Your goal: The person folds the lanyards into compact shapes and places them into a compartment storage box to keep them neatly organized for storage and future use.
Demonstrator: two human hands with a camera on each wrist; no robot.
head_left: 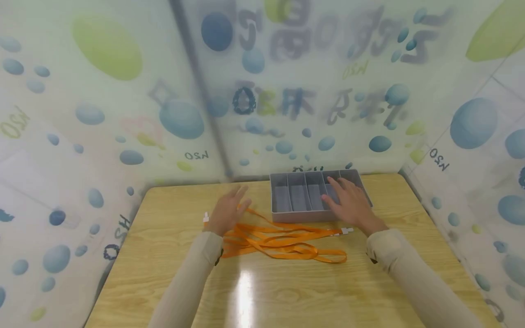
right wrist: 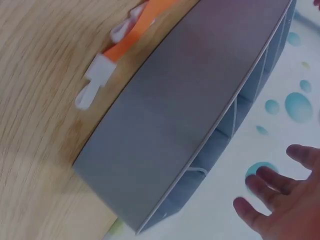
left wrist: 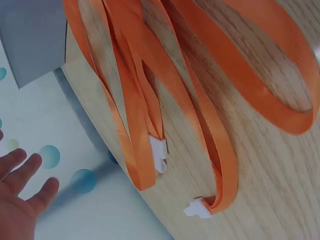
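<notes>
Several orange lanyards (head_left: 283, 239) with white plastic clips lie in a loose tangle on the table. Over their left end in the head view is my left hand (head_left: 227, 210), fingers spread and holding nothing; the left wrist view shows this hand (left wrist: 22, 192) apart from the straps (left wrist: 135, 100). Behind the lanyards stands a grey divided box (head_left: 301, 217) with several long compartments. My right hand (head_left: 348, 202) hovers over the box's right compartments with its fingers spread; in the right wrist view this hand (right wrist: 285, 192) is beside the box's open side and grips nothing.
The wooden table (head_left: 164, 273) reaches back to a pale wall sheet (head_left: 262, 136) printed with blue and green dots, with more sheets on both sides. A white clip (right wrist: 100, 70) on an orange strap lies close to the box's front wall.
</notes>
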